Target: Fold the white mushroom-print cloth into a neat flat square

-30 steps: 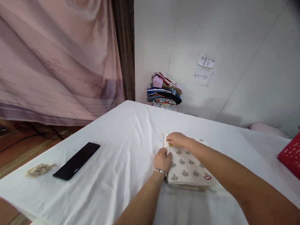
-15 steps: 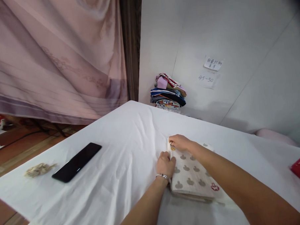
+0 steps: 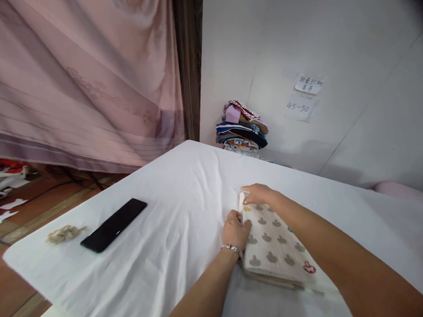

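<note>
A folded cream cloth [image 3: 271,240] with grey, yellow and red rabbit-like prints lies flat on the white-covered table. My left hand [image 3: 236,230], with a silver bracelet at the wrist, is closed on the cloth's left edge, thumb on top and fingers at the side. At the far left corner of the cloth my right hand [image 3: 258,194] pinches the fabric, which stands up slightly there. My right forearm crosses over the cloth and hides its right side.
A black phone [image 3: 114,225] and a beige bunched item [image 3: 65,234] lie to the left on the white sheet [image 3: 172,216]. Folded clothes [image 3: 241,129] are stacked by the grey wall, below paper notes [image 3: 303,108]. A pink curtain [image 3: 82,80] hangs at the left.
The view has shifted slightly, so most things appear a little further right. Both hands keep their hold on the cloth; the corner under my right hand looks slightly more lifted.
</note>
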Available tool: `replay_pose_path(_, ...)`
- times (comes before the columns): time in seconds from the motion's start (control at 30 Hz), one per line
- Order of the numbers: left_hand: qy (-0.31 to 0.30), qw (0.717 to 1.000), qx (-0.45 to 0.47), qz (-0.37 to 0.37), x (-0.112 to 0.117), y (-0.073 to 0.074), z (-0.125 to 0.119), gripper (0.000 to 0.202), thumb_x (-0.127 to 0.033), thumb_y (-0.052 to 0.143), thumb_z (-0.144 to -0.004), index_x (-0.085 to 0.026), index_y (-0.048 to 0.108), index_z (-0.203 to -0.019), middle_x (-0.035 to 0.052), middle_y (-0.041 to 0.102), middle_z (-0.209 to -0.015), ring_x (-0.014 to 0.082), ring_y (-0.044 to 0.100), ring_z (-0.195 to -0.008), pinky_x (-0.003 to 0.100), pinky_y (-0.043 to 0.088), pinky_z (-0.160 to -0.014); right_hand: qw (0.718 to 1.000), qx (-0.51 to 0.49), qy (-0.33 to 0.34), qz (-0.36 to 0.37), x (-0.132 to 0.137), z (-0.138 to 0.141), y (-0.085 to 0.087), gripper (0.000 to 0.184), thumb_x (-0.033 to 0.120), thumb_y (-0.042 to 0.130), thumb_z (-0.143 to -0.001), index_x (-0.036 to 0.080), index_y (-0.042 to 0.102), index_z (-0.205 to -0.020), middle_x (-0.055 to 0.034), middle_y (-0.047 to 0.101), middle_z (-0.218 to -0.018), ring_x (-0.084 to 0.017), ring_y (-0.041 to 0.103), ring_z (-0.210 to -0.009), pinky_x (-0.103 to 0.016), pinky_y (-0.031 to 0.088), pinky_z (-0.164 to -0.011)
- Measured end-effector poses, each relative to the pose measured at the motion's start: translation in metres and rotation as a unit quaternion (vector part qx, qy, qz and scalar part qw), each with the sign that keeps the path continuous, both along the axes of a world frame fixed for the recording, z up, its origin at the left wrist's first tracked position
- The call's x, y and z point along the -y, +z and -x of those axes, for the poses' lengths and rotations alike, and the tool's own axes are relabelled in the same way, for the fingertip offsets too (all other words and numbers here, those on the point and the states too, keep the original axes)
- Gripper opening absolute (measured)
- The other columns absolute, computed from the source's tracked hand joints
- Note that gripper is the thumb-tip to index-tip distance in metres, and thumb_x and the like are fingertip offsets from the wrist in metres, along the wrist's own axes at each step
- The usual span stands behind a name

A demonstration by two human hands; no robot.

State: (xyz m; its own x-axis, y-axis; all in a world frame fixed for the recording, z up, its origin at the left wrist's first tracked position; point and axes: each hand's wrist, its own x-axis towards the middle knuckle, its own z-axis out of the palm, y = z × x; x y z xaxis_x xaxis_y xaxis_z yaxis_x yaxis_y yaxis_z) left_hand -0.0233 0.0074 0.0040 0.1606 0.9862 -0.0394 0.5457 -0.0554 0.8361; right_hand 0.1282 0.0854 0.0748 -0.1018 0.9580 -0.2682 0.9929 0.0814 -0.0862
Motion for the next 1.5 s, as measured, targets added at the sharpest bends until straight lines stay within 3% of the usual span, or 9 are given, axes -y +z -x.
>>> replay_pose_path(0.17,-0.004,1.0,-0.004,0.026,0.0,0.002,0.0,0.025,-0.031,0.057,-0.074,-0.02,0.049,-0.094,0.0029,0.062,-0.084,0.0165,0.059,-0.077,0.025,0.041,-0.067,0.999,-0.037,0.012,-0.035,0.002,-0.002,-0.005,0.032,0.039,0.069,-0.058,0.023,0.065,-0.084,-0.0057,0.061,-0.097,-0.023,0.055,-0.09,-0.026,0.038,-0.069)
replay_pose_path(0.37,-0.026,0.997,-0.024,0.063,0.0,0.011,0.002,0.025,-0.038,0.056,-0.076,-0.02,0.053,-0.093,0.003,0.065,-0.079,0.0179,0.061,-0.076,0.025,0.04,-0.063,0.993,-0.106,-0.005,-0.05,0.009,-0.007,-0.01,0.029,0.03,0.063,-0.063,0.019,0.059,-0.09,0.0,0.061,-0.083,-0.015,0.054,-0.075,-0.022,0.038,-0.062)
replay_pose_path(0.6,-0.045,0.996,-0.002,0.072,-0.002,0.01,0.002,0.017,-0.034,0.05,-0.082,-0.021,0.054,-0.092,0.0013,0.066,-0.081,0.015,0.061,-0.074,0.023,0.039,-0.061,0.985,-0.175,0.013,-0.002,0.001,-0.01,-0.008,0.034,0.025,0.064,-0.062,0.02,0.063,-0.096,0.0007,0.065,-0.089,-0.017,0.057,-0.082,-0.024,0.043,-0.07)
replay_pose_path(0.8,-0.058,0.993,-0.088,0.05,-0.002,0.007,0.002,0.02,-0.033,0.044,-0.084,-0.021,0.054,-0.096,0.0052,0.067,-0.085,0.0191,0.061,-0.079,0.026,0.038,-0.063,0.98,-0.195,0.012,0.035,-0.002,-0.013,-0.006,0.031,0.03,0.063,-0.065,0.019,0.065,-0.094,0.0009,0.065,-0.085,-0.017,0.058,-0.08,-0.024,0.043,-0.069)
replay_pose_path(0.93,-0.07,0.992,-0.101,0.041,0.001,0.01,0.002,0.02,-0.032,0.041,-0.085,-0.021,0.053,-0.096,0.006,0.067,-0.087,0.02,0.062,-0.082,0.027,0.038,-0.063,0.978,-0.202,0.013,0.06,-0.007,-0.018,0.0,0.031,0.036,0.063,-0.066,0.018,0.066,-0.09,0.0011,0.065,-0.08,-0.017,0.058,-0.075,-0.023,0.043,-0.064)
replay_pose_path(1.03,-0.073,0.991,-0.1,0.042,0.003,0.014,0.002,0.018,-0.03,0.04,-0.086,-0.021,0.052,-0.097,0.0061,0.067,-0.089,0.0195,0.062,-0.082,0.027,0.038,-0.065,0.977,-0.205,0.012,0.061,-0.01,-0.019,-0.005,0.03,0.038,0.062,-0.066,0.017,0.066,-0.087,0.0016,0.065,-0.077,-0.016,0.058,-0.073,-0.023,0.042,-0.062)
replay_pose_path(1.27,-0.086,0.98,-0.177,0.017,0.007,0.016,0.0,0.023,-0.029,0.035,-0.089,-0.018,0.048,-0.104,0.0104,0.067,-0.091,0.0226,0.063,-0.085,0.03,0.041,-0.068,0.983,-0.182,0.003,0.003,0.001,-0.007,-0.033,0.033,0.042,0.052,-0.077,0.021,0.062,-0.101,0.001,0.065,-0.085,-0.016,0.058,-0.075,-0.024,0.042,-0.065)
replay_pose_path(1.4,-0.099,0.971,-0.216,0.004,0.009,0.016,-0.001,0.024,-0.029,0.029,-0.091,-0.017,0.046,-0.104,0.011,0.066,-0.088,0.0235,0.063,-0.082,0.031,0.041,-0.067,0.989,-0.138,0.019,-0.058,0.01,0.003,-0.039,0.035,0.045,0.045,-0.084,0.023,0.059,-0.106,-0.0039,0.061,-0.103,-0.019,0.053,-0.094,-0.027,0.038,-0.081)
replay_pose_path(1.5,-0.099,0.966,-0.239,-0.001,0.01,0.016,-0.001,0.025,-0.027,0.027,-0.092,-0.017,0.046,-0.103,0.0121,0.066,-0.086,0.0238,0.064,-0.082,0.031,0.042,-0.067,0.991,-0.093,0.024,-0.092,0.013,0.009,-0.039,0.036,0.046,0.041,-0.087,0.021,0.059,-0.107,-0.0073,0.059,-0.106,-0.021,0.049,-0.102,-0.031,0.033,-0.087)
